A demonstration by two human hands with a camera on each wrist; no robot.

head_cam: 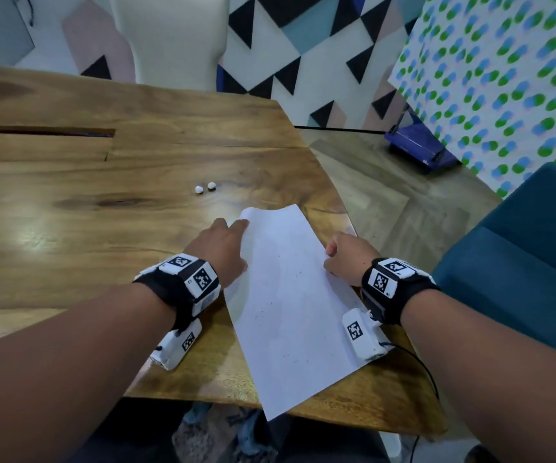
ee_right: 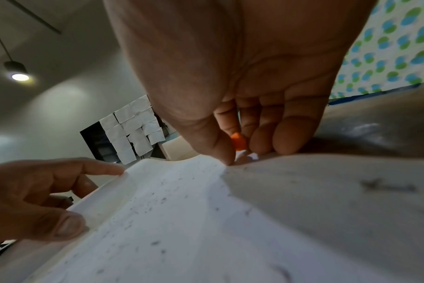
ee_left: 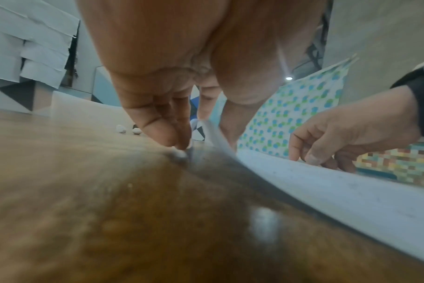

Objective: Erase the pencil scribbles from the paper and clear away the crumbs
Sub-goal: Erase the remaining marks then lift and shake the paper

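A white sheet of paper (head_cam: 290, 295) lies slanted over the near right corner of the wooden table (head_cam: 103, 202), its two long edges raised so it forms a shallow trough. Dark eraser crumbs (ee_right: 162, 200) speckle it, and a faint pencil mark (ee_right: 387, 186) shows near its right side. My left hand (head_cam: 231, 235) pinches the left edge (ee_right: 124, 173) between thumb and fingers. My right hand (head_cam: 336, 253) pinches the right edge under the thumb (ee_right: 226, 159), with an orange eraser (ee_right: 239, 142) tucked among its curled fingers. The eraser is hidden in the head view.
Two small white balls (head_cam: 205, 188) sit on the table beyond the paper. A long slot (head_cam: 36, 132) cuts the tabletop at far left. The table's right edge runs just beside my right hand. A teal chair (head_cam: 520, 279) stands right, a white chair (head_cam: 173, 38) behind.
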